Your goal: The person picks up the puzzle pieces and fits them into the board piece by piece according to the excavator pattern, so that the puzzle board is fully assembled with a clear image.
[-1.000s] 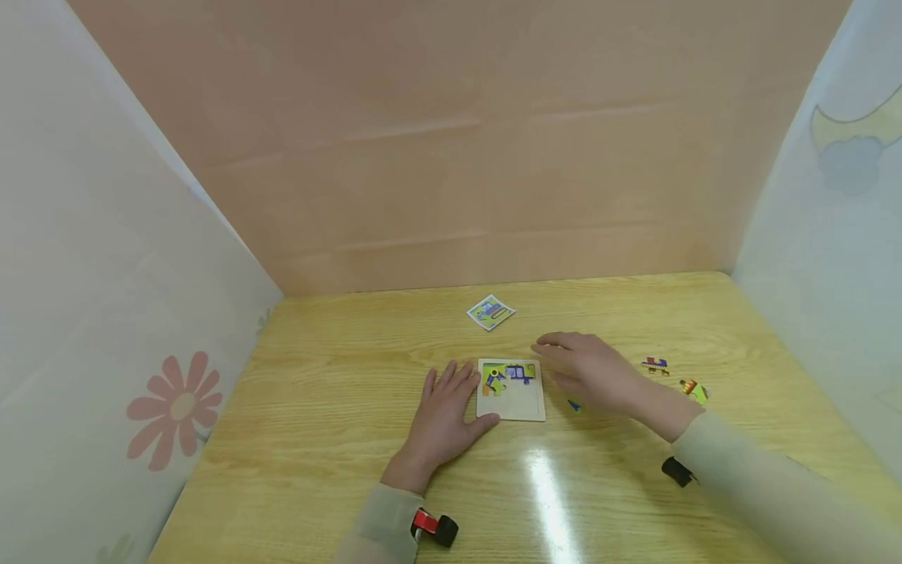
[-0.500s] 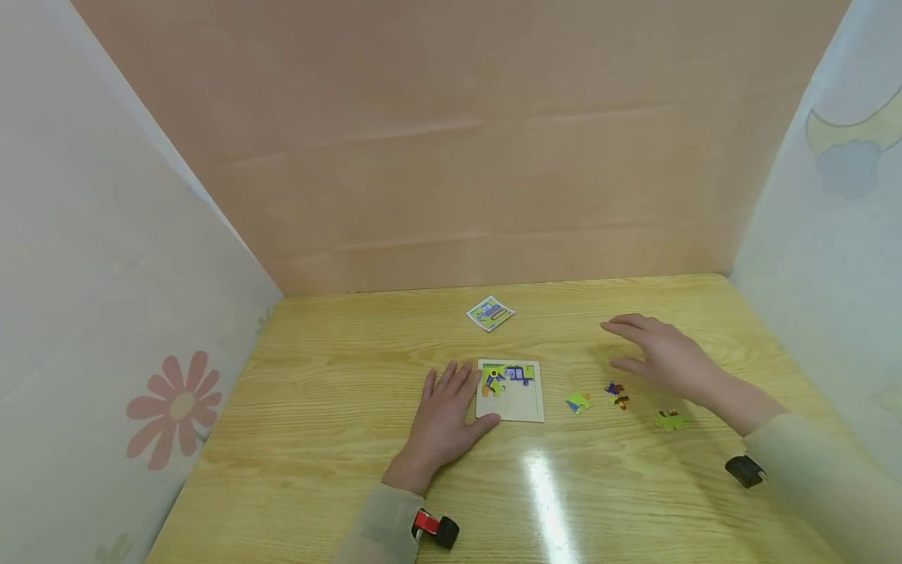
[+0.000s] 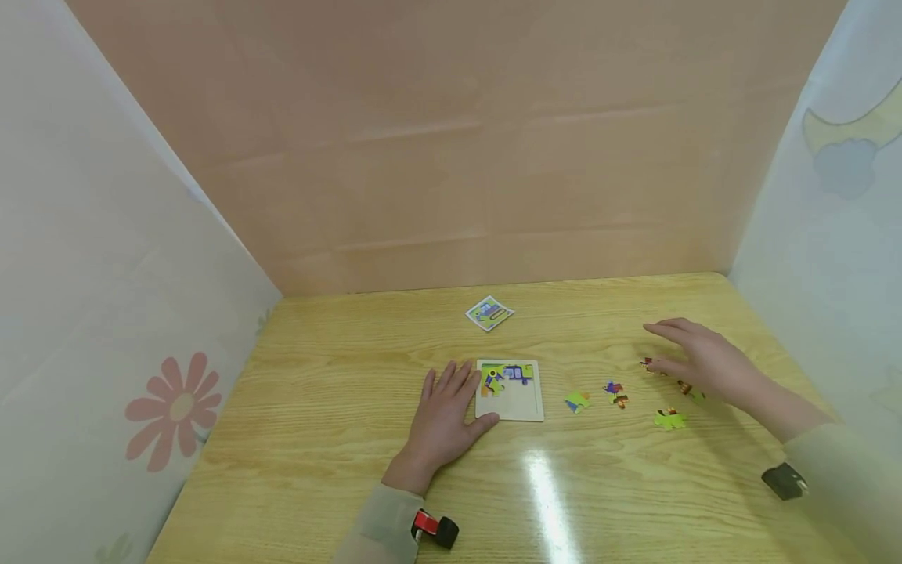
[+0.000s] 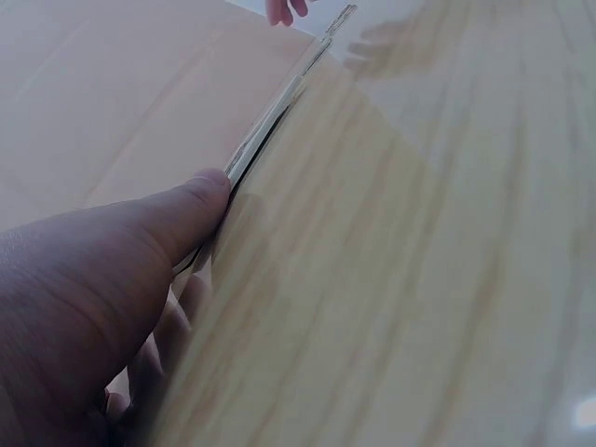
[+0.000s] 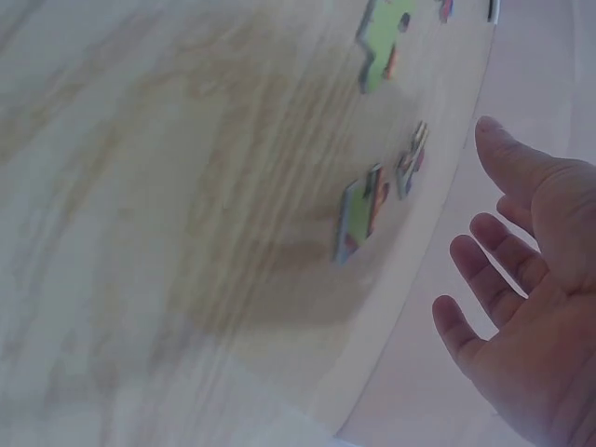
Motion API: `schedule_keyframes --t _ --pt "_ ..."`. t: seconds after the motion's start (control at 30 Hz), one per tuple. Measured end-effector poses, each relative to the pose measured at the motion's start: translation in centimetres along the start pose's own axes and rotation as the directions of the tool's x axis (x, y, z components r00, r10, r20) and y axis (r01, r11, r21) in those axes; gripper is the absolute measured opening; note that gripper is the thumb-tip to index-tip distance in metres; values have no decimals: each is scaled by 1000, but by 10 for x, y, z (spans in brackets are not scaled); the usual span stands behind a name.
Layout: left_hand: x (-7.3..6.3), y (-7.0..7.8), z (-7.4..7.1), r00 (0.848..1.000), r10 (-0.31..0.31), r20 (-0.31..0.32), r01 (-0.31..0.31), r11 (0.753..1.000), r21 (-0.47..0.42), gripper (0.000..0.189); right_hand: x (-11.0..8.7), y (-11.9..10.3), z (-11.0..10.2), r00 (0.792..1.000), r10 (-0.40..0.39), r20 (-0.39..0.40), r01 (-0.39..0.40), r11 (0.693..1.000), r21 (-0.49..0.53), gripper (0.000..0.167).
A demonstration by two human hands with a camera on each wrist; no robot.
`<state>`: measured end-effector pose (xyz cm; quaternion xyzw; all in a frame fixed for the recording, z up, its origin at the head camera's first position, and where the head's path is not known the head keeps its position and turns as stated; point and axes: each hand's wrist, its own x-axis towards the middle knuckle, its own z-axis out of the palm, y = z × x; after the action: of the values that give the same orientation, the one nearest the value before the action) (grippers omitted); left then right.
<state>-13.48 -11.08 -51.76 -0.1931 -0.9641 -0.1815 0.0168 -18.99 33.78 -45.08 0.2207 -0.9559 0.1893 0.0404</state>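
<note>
A square puzzle board [image 3: 521, 405] lies mid-table, with joined pieces along its upper part showing part of a vehicle picture. My left hand [image 3: 440, 427] rests at its left side, fingers extended and thumb touching the near left corner. In the left wrist view the thumb meets the thin edge of the board [image 4: 270, 121]. My right hand [image 3: 708, 364] hovers over loose puzzle pieces, fingers apart and holding nothing. Closest to me there is a green piece [image 3: 669, 420]; two others are partly covered by the hand. One piece [image 5: 358, 216] shows below the palm in the right wrist view.
A green and blue piece [image 3: 577, 402] lies right of the board, and a purple and orange piece [image 3: 615, 394] beyond it. Behind the board is a small picture card [image 3: 489, 312]. Cloth walls [image 3: 486, 157] enclose the table's back and sides.
My right hand has moved right, away from the board and over the loose pieces, uncovering the ones beside the board. The left hand has stayed in place.
</note>
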Motion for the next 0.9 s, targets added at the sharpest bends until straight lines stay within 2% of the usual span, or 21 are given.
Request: schedule_keyframes --t 0.4,0.9 --pt "-1 0 0 1000 -4 8 5 1000 -9 83 -18 21 2 998 45 40 -47 997 57 69" --pt "0 -2 3 1000 7 0 -7 1000 -8 83 -23 24 4 995 85 60 -90 992 86 65"
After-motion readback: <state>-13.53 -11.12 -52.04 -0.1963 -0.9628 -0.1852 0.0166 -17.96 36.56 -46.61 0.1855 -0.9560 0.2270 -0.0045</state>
